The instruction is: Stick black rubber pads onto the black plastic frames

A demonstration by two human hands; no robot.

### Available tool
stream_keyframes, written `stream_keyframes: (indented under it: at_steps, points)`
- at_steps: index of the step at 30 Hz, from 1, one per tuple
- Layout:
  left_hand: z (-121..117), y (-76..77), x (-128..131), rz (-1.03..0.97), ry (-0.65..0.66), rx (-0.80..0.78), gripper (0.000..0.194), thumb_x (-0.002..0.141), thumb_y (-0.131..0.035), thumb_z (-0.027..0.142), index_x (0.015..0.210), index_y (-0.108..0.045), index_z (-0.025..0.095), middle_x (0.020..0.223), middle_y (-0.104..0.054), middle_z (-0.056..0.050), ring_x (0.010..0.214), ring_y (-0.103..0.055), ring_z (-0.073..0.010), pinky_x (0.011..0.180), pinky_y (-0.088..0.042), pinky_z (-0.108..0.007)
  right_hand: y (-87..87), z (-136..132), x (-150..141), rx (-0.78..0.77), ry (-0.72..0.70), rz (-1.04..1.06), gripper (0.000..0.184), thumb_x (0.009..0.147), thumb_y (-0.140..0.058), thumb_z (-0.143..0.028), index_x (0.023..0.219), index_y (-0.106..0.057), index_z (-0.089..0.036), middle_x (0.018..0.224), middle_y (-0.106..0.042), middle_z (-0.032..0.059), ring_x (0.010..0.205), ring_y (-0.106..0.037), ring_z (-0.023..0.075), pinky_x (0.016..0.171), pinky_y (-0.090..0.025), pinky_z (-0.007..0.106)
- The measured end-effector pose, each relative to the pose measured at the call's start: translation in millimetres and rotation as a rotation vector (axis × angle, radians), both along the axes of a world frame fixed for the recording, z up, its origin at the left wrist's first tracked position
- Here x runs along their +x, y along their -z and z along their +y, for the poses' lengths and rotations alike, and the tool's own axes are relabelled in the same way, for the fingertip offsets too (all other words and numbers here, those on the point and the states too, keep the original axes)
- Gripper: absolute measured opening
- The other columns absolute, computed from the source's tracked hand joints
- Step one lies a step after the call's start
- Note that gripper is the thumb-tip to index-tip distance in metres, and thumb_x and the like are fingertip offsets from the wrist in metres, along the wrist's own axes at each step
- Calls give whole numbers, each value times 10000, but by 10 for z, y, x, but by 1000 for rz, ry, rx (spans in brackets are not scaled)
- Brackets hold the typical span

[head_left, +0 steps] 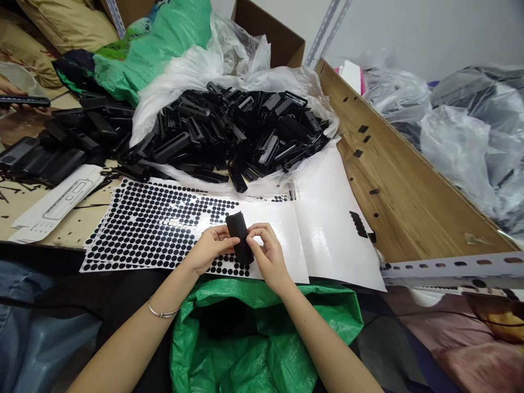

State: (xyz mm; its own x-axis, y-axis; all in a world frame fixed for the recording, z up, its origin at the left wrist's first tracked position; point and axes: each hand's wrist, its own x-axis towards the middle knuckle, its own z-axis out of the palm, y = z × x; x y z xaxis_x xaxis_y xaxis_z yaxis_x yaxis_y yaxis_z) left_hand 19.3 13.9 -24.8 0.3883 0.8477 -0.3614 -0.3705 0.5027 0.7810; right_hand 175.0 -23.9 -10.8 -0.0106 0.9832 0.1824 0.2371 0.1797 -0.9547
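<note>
Head — casing (243, 248) near sheet edge (299, 278)

Yellow sacks (71, 24) left, cardboard box (272, 33) at back

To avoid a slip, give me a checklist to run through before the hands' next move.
1. Black piece gripped by the left hand: ok.
2. Right hand up at the piece: ok.
3. Black dots present on the sticker sheet: ok, many rows on its left part.
4. Loose dot at the right fingertips: cannot tell, too small.
5. Space behind the sheet free: not ok, black parts are heaped there.
</note>
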Motion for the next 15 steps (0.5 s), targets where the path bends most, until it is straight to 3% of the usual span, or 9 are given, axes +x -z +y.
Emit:
stream_keyframes:
  at_steps: [10,15]
  points:
    - [-13,25,2,-4,-19,1,393,494,-909,304,823,-749,161,740,-731,-16,728,-671,-135,693,-553,-240,48,-3,-6,-27,17,72,80,865,-597,-271,794,-591,-234,947,-488,33,900,-525,163,708,-543,272]
    - [-12,6,1,28,-8,8,401,489,-910,313,820,-746,158,768,-736,-29,726,-668,-138,690,-552,-245,58,-16,-27,-44,97,123,180,816,-658,-285,686,-553,-217,861,-474,13,890,-568,169,696,-561,284]
